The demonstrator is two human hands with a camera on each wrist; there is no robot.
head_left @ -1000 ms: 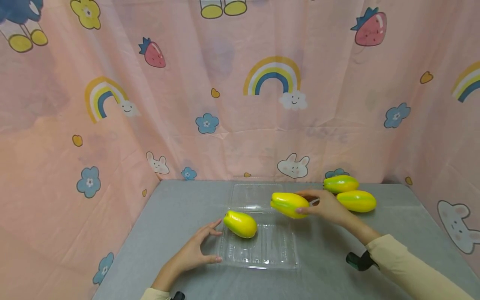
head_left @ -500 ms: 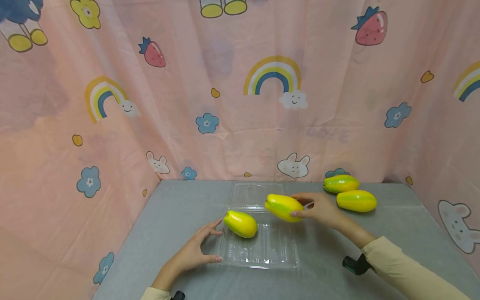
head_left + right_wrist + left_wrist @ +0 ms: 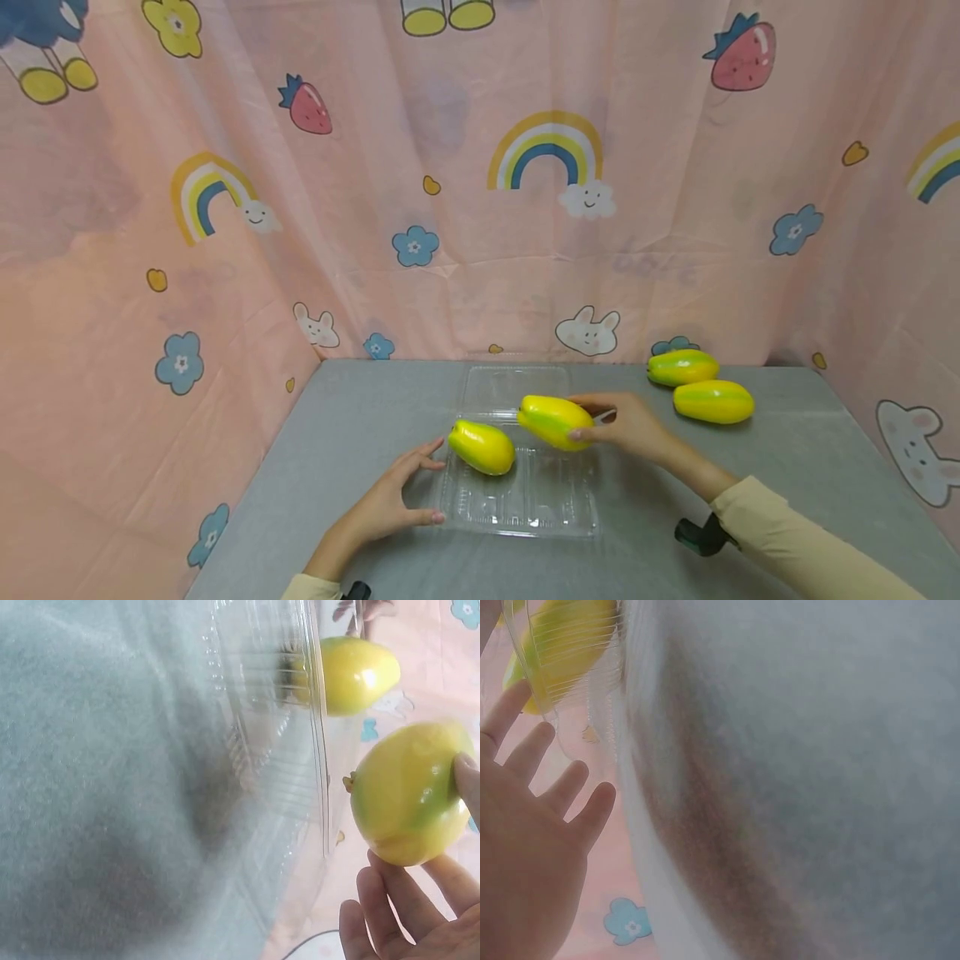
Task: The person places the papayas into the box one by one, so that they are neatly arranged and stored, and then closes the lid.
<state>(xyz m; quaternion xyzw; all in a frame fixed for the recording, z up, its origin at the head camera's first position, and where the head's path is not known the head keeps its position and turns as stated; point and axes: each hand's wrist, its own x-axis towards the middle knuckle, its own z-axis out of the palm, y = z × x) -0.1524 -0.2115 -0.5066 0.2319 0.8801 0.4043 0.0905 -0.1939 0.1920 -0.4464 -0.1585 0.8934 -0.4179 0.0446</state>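
Over the rear right of the clear tray (image 3: 557,504), the right hand (image 3: 633,427) pinches 1 papaya (image 3: 553,423), long axis mostly crosswise, stem end leftward, while the left hand (image 3: 382,502) is spread at the tray's left edge.

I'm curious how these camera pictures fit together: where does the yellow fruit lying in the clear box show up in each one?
Head: the yellow fruit is in the lower middle.
Left wrist: the yellow fruit is top left, seen through ribbed plastic.
Right wrist: the yellow fruit is near the top, right of centre.
Shared landmark: the clear box.
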